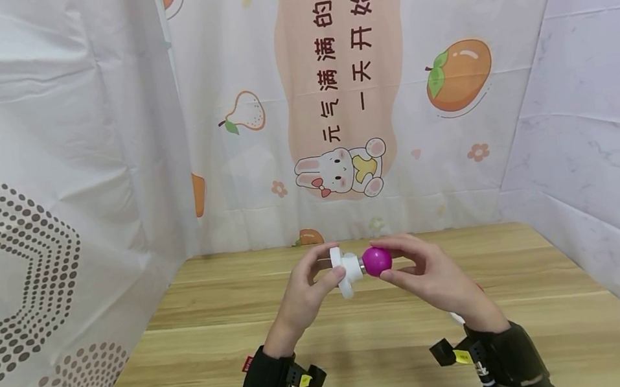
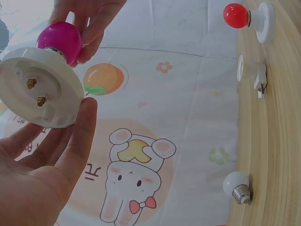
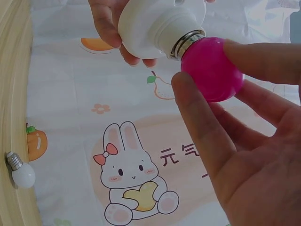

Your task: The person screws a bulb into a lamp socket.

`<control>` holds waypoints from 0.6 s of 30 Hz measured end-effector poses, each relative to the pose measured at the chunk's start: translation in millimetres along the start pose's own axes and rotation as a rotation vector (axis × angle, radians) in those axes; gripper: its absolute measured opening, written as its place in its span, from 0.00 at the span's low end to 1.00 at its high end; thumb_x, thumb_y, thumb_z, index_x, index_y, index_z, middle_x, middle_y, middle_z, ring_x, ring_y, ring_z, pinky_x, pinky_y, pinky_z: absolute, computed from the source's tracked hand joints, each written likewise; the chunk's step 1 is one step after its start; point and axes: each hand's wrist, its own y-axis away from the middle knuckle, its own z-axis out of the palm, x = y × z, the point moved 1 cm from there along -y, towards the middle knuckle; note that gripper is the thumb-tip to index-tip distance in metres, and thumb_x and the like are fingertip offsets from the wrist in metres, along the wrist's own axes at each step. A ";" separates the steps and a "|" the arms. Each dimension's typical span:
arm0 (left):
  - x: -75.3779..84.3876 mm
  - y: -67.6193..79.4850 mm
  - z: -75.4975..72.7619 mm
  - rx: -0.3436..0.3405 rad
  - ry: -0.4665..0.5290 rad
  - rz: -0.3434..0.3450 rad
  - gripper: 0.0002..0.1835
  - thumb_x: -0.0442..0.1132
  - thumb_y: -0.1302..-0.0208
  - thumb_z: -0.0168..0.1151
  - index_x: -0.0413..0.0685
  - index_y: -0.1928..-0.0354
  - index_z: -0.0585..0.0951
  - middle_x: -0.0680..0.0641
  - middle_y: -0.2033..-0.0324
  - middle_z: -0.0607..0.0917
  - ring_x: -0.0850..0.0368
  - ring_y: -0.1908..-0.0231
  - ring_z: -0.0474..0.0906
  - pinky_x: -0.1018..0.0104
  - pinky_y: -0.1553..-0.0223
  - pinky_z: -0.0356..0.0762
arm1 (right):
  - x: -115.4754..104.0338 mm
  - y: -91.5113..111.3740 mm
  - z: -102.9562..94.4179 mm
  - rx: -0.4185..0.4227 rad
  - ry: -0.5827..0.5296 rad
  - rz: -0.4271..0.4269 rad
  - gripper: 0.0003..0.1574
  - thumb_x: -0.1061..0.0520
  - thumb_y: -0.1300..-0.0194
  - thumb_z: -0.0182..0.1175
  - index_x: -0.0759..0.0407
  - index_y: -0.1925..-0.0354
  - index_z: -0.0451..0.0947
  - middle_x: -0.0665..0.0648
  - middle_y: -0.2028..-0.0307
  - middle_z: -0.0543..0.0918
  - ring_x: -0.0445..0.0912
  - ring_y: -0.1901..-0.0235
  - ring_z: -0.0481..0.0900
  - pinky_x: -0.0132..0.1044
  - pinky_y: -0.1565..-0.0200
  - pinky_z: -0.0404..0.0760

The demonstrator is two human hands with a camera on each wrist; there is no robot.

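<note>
My left hand (image 1: 304, 293) grips a white lamp holder (image 1: 349, 268) by the rim of its round base. Two brass screws show on the underside of that base in the left wrist view. A magenta light bulb (image 1: 378, 262) is pinched between the thumb and fingers of my right hand (image 1: 435, 273). The bulb's metal screw base meets the mouth of the holder, and a band of silver metal (image 3: 186, 43) stays visible between them. How deep the thread sits is hidden. Both things are held up above the table, roughly in line sideways.
On the wooden table (image 1: 332, 360), the left wrist view shows a red bulb (image 2: 235, 16) in a white holder (image 2: 266, 23), another white socket (image 2: 249, 70), and a loose white bulb (image 2: 235, 182). Printed curtains (image 1: 243, 45) stand behind and at the sides.
</note>
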 end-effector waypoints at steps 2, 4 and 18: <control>-0.2 0.0 0.1 0.001 -0.004 0.000 0.27 0.45 0.30 0.60 0.43 0.33 0.73 0.41 0.44 0.77 0.44 0.44 0.74 0.57 0.52 0.83 | -0.5 0.0 -0.1 0.003 0.006 0.006 0.30 0.63 0.35 0.69 0.56 0.35 0.77 0.57 0.42 0.79 0.53 0.46 0.80 0.39 0.50 0.85; -0.6 -0.1 0.1 0.002 -0.006 0.000 0.27 0.45 0.30 0.60 0.43 0.33 0.73 0.41 0.44 0.76 0.45 0.44 0.74 0.57 0.51 0.83 | -0.2 -0.2 -0.1 0.006 0.013 0.011 0.30 0.62 0.34 0.69 0.57 0.35 0.77 0.58 0.42 0.79 0.55 0.46 0.80 0.39 0.50 0.85; -0.9 -0.2 0.1 -0.003 0.001 0.001 0.27 0.46 0.30 0.61 0.43 0.32 0.73 0.40 0.43 0.76 0.45 0.43 0.73 0.57 0.51 0.83 | -0.1 0.2 0.6 0.025 0.033 0.093 0.30 0.56 0.34 0.69 0.55 0.35 0.77 0.57 0.45 0.80 0.57 0.47 0.79 0.39 0.51 0.86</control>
